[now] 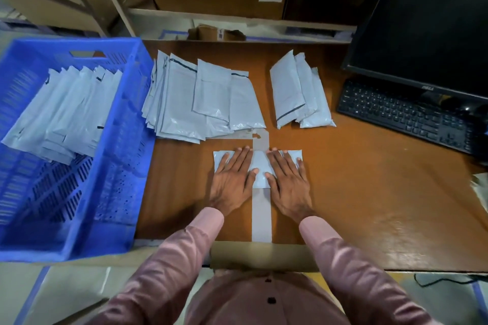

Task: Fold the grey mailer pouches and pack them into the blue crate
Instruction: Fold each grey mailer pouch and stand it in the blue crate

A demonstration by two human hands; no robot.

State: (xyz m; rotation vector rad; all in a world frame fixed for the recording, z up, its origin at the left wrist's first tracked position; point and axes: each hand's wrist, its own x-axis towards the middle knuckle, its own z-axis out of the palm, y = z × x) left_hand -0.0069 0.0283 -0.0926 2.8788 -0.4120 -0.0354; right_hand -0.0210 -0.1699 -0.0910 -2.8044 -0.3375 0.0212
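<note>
Fingers [239, 158] of both the left hand [232, 179] and right hand [287, 179] lie straight, spread, pressing flat on a grey pouch [260, 166] on the table [356, 179]. At ten o'clock, the blue crate [126, 192] holds folded pouches [60, 113]; loose stacks [200, 103] lie at twelve.

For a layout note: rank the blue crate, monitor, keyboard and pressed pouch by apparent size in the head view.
1. blue crate
2. monitor
3. keyboard
4. pressed pouch
The wide-angle lens distorts edge sizes.
</note>
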